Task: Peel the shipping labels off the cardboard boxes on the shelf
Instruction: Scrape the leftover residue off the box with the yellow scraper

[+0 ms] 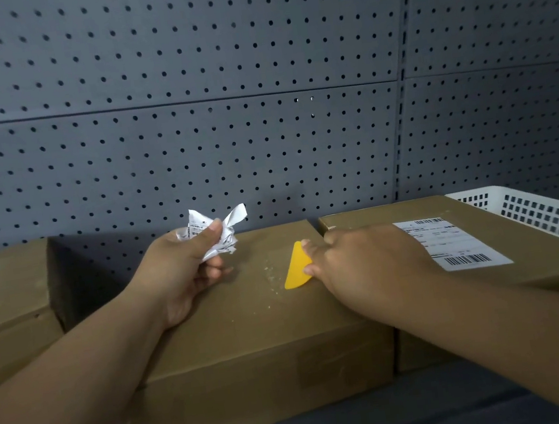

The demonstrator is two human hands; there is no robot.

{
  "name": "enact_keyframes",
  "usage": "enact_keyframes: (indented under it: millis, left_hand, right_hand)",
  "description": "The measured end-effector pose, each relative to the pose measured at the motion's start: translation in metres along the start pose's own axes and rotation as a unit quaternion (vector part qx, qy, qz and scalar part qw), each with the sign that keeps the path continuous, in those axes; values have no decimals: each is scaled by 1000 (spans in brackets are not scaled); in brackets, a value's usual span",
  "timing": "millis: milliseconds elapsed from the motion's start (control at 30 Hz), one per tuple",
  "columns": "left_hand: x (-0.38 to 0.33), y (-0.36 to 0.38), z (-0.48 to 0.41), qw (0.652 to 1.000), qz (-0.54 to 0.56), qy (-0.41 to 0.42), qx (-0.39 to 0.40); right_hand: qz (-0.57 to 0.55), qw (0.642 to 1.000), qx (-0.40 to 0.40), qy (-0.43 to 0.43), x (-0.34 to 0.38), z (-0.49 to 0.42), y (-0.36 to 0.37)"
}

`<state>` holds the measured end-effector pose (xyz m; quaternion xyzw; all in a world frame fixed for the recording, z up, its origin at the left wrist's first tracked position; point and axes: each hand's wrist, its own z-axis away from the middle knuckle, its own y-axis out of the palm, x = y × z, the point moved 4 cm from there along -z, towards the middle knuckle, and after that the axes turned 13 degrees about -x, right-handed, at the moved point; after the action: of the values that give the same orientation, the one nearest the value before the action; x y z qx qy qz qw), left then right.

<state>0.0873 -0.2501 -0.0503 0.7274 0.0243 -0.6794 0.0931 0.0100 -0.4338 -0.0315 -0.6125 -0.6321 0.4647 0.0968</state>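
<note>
On the middle cardboard box (pixel 250 323), up on the dark shelf (pixel 408 420): thin yellow scraper (pixel 296 268) pinched between thumb and fingertips of the right hand (pixel 361 265), rounded edge low against the lid and seemingly touching it, just beside a scatter of pale paper flecks (pixel 272 274). Left hand (pixel 186 271) clenched round a crumpled label (pixel 227 231), wrist over the box's left edge; white paper, black print, creased into sharp points. Apparently the clean-up stage on this box, sheet off and only scraps left. To do it well: keep the blade nearly flat, push in short strokes along the board rather than digging down; brown kraft facing, matte and probably soft, easy to gouge or fuzz. Brace the box with the left forearm against sliding. Brush the crumbs clear before leaving. Next in line, just beside on the right: a second box (pixel 396 212) bearing a flat, intact shipping label (pixel 452 241), smooth white rectangle with barcodes near top and bottom, corners seemingly stuck down tight. Start there at a corner, lift it with the scraper tip, then pull slow and low to avoid tearing. Farther right, a white plastic basket (pixel 540 211), walls pierced by a grid of square holes; to the left, another plain box (pixel 2 297); behind everything, grey pegboard (pixel 185 117) dotted with round holes.
</note>
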Motion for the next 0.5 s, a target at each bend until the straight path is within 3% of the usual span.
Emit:
enact_keyframes:
  millis: [500]
  left_hand:
    - [-1,0,0,1000,8,-2,4]
  right_hand:
    - [-8,1000,-23,-16,2,-2,7]
